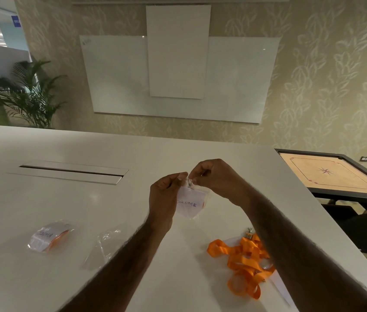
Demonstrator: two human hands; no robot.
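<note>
Above the white table (43, 203) I hold a clear plastic badge sleeve (188, 204) with a white name card inside. My left hand (165, 197) pinches its top left edge. My right hand (214, 176) pinches a small metal clip at the sleeve's top; a bit of orange strap shows beside the card. A pile of orange lanyards (244, 264) lies on the table under my right forearm. At the left lies a finished badge sleeve (48, 237) with a card and an orange strap folded in. An empty clear sleeve (101, 246) lies beside my left forearm.
A recessed cable slot (70, 171) runs across the table's far left. A carrom board (335, 174) on a dark stand sits right of the table, with a dark chair below it. Whiteboards hang on the far wall; a potted palm (27, 95) stands at the left.
</note>
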